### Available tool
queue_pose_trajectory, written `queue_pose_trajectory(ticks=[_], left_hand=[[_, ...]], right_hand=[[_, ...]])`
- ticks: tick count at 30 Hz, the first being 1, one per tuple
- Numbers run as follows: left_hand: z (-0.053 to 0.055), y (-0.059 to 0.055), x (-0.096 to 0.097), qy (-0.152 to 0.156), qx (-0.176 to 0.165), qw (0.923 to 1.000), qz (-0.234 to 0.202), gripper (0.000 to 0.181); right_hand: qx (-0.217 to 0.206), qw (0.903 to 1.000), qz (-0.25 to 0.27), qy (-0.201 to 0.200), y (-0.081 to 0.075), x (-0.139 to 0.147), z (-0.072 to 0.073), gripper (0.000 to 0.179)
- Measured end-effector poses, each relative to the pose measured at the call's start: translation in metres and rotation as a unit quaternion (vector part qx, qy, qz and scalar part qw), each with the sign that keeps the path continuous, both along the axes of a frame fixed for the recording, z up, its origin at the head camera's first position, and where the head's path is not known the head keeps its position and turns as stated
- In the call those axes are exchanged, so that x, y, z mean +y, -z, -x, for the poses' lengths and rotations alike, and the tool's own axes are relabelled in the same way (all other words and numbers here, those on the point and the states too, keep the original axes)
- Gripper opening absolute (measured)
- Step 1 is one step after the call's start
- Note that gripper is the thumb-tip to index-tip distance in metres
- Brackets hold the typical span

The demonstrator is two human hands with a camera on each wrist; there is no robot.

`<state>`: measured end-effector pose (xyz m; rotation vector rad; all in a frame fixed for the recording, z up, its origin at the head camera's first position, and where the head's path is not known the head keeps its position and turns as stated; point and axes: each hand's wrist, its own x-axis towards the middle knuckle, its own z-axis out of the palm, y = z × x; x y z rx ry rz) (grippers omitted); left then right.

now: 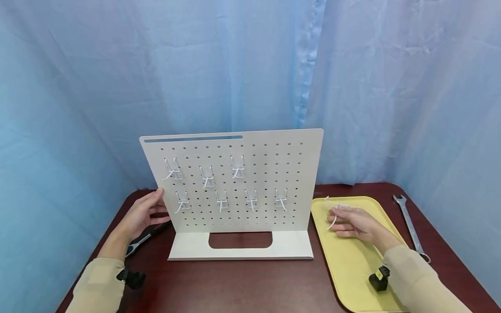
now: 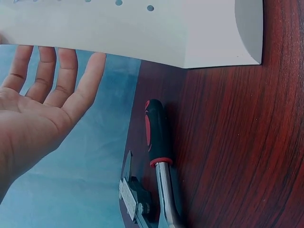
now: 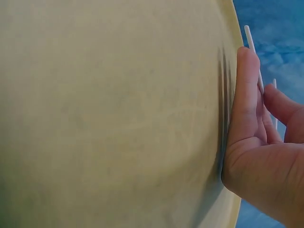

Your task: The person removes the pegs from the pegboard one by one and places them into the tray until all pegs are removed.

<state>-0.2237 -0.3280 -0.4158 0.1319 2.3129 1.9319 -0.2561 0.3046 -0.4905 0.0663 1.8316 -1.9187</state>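
A white pegboard (image 1: pixel 260 168) stands upright on its base, with several white wire hooks (image 1: pixel 238 172) fitted on its face. My left hand (image 1: pixel 142 213) holds the board's left edge, thumb at the front and fingers (image 2: pixel 66 71) stretched behind it. Off to the right, above the yellow tray (image 1: pixel 352 269), my right hand (image 1: pixel 356 224) pinches a loose white pegboard hook (image 3: pixel 250 35) between thumb and fingers. Part of that hook is hidden by the fingers.
Left of the board lies a ratchet wrench (image 2: pixel 159 130) with a black and red handle, beside what looks like a caliper (image 2: pixel 128 197). A combination wrench (image 1: pixel 409 224) lies right of the tray. Blue curtains (image 1: pixel 235 65) surround the dark red table (image 1: pixel 235 287).
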Motion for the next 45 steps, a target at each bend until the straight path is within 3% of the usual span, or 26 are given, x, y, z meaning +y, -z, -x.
queue_pose_trajectory(ticks=[13,24,40,45], left_hand=[[0.000,-0.001,0.001,-0.010,-0.007,0.9999,0.001,0.051],[0.001,-0.002,0.004,-0.017,-0.009,0.9997,0.015,0.057],[0.002,-0.001,0.005,-0.009,-0.005,0.9999,0.012,0.055],[-0.001,-0.002,0.002,-0.011,-0.006,0.9998,0.013,0.055]], right_hand=[[0.002,0.9978,-0.062,-0.025,0.003,-0.009,0.005,0.039],[0.006,0.9938,-0.111,0.004,0.008,-0.012,0.006,0.042],[-0.001,0.9909,-0.134,0.016,0.005,-0.014,0.005,0.041],[-0.003,0.9941,-0.108,0.000,0.007,-0.014,0.004,0.041]])
